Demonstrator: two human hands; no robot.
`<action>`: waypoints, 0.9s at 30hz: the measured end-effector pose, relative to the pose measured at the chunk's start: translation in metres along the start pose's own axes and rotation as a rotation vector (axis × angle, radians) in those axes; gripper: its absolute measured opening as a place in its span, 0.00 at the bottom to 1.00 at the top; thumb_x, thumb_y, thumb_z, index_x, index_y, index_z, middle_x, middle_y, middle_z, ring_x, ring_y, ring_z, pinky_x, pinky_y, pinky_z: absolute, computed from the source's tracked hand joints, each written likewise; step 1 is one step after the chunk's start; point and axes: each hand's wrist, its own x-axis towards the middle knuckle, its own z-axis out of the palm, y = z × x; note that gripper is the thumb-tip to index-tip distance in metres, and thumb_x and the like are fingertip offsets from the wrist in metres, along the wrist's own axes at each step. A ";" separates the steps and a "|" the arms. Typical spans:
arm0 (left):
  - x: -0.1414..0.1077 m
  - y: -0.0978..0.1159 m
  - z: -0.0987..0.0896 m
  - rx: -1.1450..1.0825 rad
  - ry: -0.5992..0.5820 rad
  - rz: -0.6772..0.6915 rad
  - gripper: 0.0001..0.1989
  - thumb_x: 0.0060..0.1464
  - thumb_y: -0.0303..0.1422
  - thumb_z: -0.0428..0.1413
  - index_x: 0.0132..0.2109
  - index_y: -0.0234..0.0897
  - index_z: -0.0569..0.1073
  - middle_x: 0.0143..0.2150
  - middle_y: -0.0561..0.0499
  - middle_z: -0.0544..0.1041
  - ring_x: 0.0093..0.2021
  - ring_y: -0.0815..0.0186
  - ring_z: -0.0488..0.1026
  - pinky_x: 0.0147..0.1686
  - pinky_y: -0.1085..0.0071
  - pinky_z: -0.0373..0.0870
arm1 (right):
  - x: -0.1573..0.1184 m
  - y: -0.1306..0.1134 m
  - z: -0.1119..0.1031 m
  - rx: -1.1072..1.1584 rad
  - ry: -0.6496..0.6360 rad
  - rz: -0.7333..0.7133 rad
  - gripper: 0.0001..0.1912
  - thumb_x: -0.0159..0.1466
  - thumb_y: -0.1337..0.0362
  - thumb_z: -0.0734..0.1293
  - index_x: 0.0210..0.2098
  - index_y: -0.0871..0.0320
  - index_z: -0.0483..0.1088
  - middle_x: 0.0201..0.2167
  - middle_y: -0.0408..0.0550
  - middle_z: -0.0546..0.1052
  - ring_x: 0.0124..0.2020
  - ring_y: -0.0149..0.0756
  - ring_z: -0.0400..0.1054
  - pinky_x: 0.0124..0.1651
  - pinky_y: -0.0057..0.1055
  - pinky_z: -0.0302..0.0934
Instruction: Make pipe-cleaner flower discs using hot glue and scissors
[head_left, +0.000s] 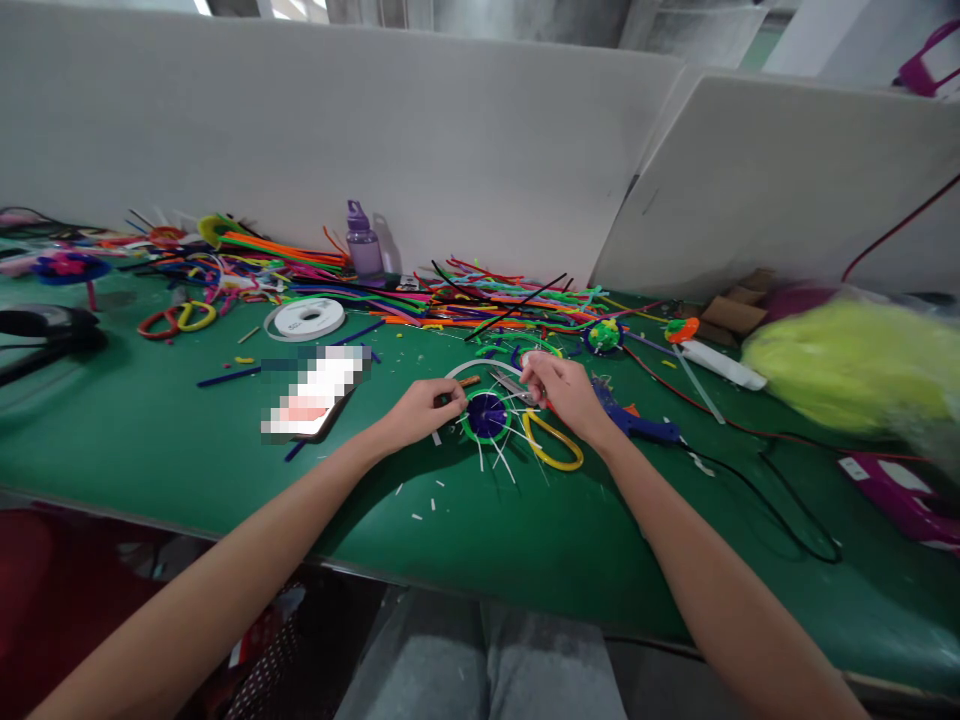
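Observation:
Between my hands lies a round craft piece (487, 416) with a dark blue middle, a green fuzzy rim and thin white strips sticking out all around. My left hand (429, 410) is closed at its left rim; the fingertips hide whether they pinch the rim or a strip. My right hand (561, 394) is pinched above its right side, and what is in the fingers is too small to name. A curved white band (484, 364) runs behind the piece. Scissors with yellow handles (555, 445) lie partly under my right hand.
Behind are heaped coloured pipe cleaners (480, 305), a ribbon roll (310, 317) and a purple bottle (364, 240). A phone (319, 395) lies left; a blue glue gun (637, 422) with a trailing cord lies right. Red-and-yellow scissors (178, 318) and a yellow-green bag (847, 365) flank these.

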 end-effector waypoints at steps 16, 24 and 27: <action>0.002 0.000 -0.004 -0.226 0.001 -0.105 0.07 0.50 0.34 0.50 0.29 0.34 0.66 0.25 0.55 0.65 0.26 0.72 0.62 0.28 0.75 0.59 | -0.001 -0.006 -0.003 0.087 0.061 -0.029 0.19 0.61 0.51 0.62 0.21 0.58 0.65 0.14 0.38 0.63 0.14 0.25 0.56 0.19 0.25 0.52; -0.003 0.003 -0.005 0.171 0.482 0.106 0.09 0.56 0.35 0.48 0.31 0.35 0.66 0.29 0.53 0.67 0.27 0.71 0.62 0.30 0.74 0.60 | -0.004 -0.016 0.004 0.040 -0.128 0.044 0.21 0.61 0.50 0.61 0.21 0.60 0.70 0.09 0.38 0.62 0.10 0.22 0.52 0.15 0.23 0.47; -0.006 0.003 -0.005 0.328 0.586 0.293 0.06 0.55 0.32 0.50 0.30 0.36 0.66 0.30 0.51 0.68 0.29 0.70 0.63 0.32 0.73 0.61 | -0.004 -0.015 0.008 0.124 -0.288 0.178 0.22 0.61 0.49 0.59 0.26 0.62 0.72 0.09 0.38 0.62 0.08 0.21 0.49 0.12 0.22 0.43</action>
